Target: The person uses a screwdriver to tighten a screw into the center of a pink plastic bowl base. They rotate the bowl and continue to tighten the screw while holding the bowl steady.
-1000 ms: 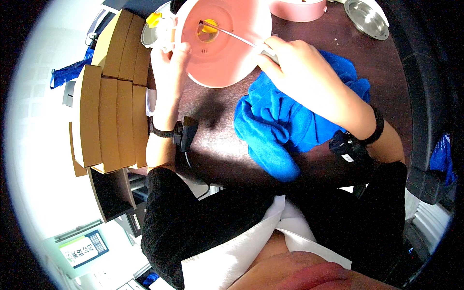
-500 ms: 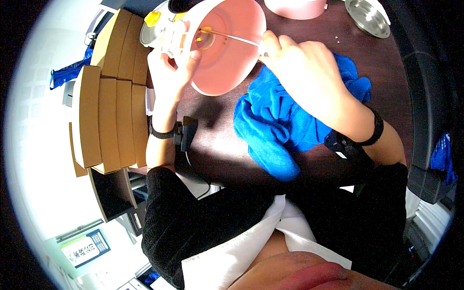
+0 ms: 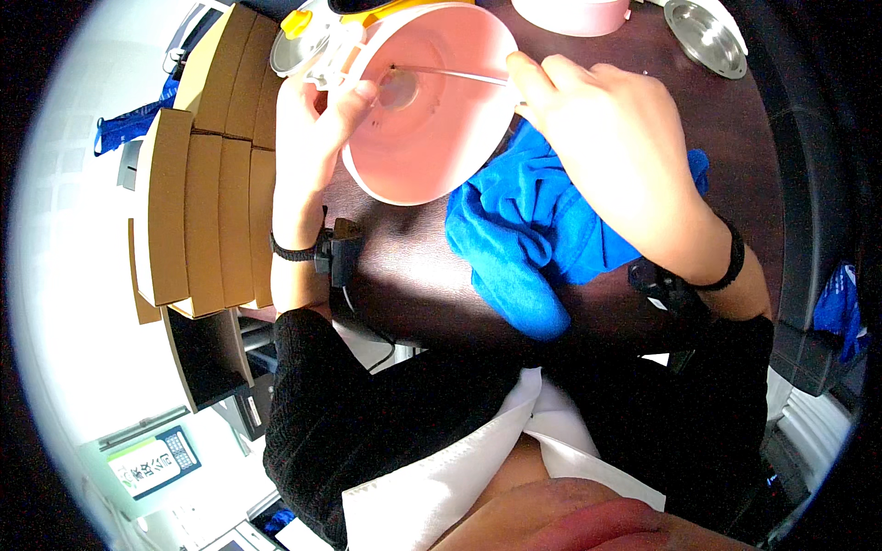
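Note:
My left hand is closed around the base of a pink bowl-shaped container, its wide opening tipped toward me and to the right. Between the fingers of my right hand is a thin pale rod, whose far tip reaches the round spot at the container's inner bottom. Whether the rod has a handle is hidden by my fingers. A crumpled blue cloth lies on the dark table, below my right hand and forearm.
Cardboard boxes are stacked along the left. At the far left of the table is a clear part with a yellow knob. Another pink round container stands at the back, and a round metal dish is at the far right.
The pink container has shifted slightly toward me, and its inside faces me more. My right hand has moved a little right, with the rod still inside the container.

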A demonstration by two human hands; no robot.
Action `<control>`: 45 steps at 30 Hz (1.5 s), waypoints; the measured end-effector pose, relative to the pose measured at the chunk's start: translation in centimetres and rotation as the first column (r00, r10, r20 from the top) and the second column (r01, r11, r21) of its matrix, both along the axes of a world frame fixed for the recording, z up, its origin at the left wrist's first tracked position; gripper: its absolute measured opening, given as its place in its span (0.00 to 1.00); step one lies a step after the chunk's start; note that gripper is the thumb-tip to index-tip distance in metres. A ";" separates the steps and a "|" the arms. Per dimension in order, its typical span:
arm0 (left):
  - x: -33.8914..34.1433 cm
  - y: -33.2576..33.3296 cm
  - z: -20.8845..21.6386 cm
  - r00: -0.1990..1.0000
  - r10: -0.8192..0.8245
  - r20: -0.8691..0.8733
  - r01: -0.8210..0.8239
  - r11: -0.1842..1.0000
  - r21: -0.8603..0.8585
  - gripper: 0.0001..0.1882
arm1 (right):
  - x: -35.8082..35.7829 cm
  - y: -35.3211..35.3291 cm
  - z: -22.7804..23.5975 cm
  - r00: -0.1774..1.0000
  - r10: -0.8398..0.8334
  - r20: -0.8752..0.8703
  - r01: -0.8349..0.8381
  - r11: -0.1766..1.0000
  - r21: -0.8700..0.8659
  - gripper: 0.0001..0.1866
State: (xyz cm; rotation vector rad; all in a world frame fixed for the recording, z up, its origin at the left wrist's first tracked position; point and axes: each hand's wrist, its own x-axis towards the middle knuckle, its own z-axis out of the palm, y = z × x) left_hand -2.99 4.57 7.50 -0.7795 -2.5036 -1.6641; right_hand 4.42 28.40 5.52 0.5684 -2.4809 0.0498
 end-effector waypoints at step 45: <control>-1.6 1.3 -3.8 0.950 0.210 -0.233 -0.150 0.956 0.251 0.23 | -0.9 -1.8 -2.3 0.897 0.318 0.306 0.028 0.651 -0.759 0.10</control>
